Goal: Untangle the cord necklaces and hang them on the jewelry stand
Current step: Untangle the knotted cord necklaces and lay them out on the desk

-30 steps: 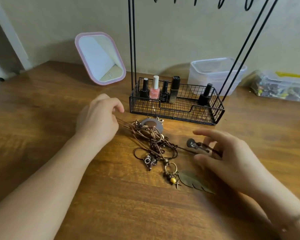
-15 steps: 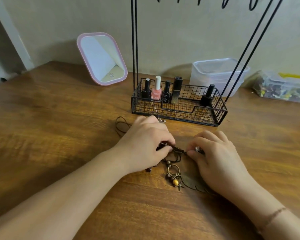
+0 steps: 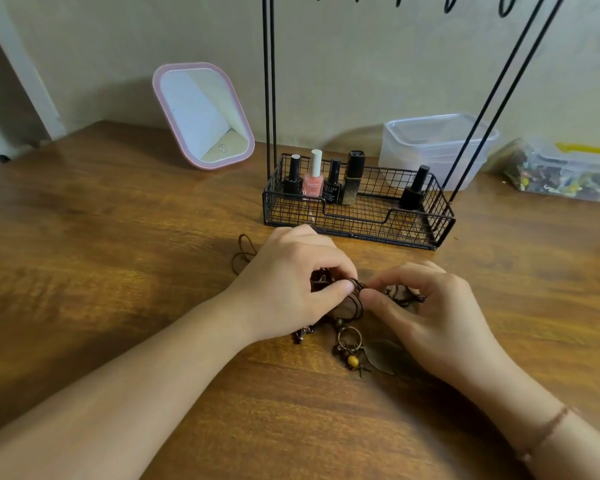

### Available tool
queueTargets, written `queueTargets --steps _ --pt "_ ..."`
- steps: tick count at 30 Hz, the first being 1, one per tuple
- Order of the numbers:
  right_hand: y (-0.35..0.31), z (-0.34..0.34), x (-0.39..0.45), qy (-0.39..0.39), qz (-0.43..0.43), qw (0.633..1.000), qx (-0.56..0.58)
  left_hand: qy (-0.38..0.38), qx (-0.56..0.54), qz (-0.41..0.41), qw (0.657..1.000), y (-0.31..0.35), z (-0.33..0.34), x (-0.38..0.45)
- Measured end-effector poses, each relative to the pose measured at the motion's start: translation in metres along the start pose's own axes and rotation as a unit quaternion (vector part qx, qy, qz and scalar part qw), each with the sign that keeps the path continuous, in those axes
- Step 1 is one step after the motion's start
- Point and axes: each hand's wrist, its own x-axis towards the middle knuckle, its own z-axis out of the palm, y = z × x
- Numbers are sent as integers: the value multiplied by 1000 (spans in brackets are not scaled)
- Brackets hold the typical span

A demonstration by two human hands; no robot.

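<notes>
Both hands (image 3: 291, 289) closer on cords (image 3: 355, 289)

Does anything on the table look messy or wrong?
Yes. The cord necklaces lie knotted in one clump between the left hand and right hand, which pinch the cords. The jewelry stand hooks that show at the top are bare.

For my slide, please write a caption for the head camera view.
Both hands, left and right, pinch tangled cords on the table before the stand.
</notes>
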Motion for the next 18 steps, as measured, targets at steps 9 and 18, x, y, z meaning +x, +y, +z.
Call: queueTargets --steps 9,18 --pt "-2 -2 -2 -10 14 988 156 92 -63 38 993 1 -1 1" --pt "5 4 -4 -13 15 972 236 123 -81 30 989 3 -9 0"
